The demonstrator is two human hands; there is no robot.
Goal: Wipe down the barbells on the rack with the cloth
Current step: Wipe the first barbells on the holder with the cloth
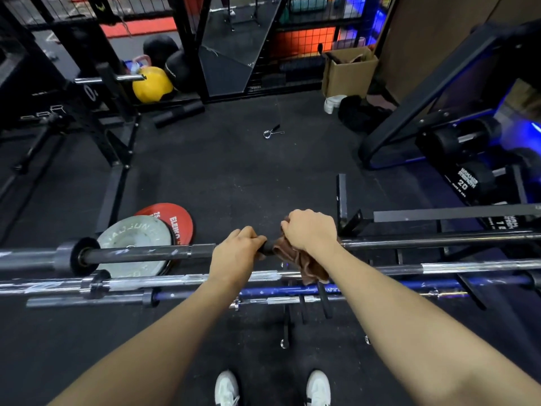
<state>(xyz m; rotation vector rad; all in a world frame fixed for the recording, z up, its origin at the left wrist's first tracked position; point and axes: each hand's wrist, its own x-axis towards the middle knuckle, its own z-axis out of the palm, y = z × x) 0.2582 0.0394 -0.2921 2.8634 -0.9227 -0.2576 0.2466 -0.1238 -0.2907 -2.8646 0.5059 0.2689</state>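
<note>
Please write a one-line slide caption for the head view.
Left hand steadies the black barbell while right hand wipes it with a brown cloth.

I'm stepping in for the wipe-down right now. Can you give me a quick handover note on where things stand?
Left hand: grips the dark top barbell, steadying it.
Right hand: grips the brown cloth wrapped on the same bar, beside the left hand.
Below on the rack: a chrome bar and a blue bar.
Done: cannot tell how much of the top bar is wiped.
Left: finish this bar, then probably the lower ones.
</note>
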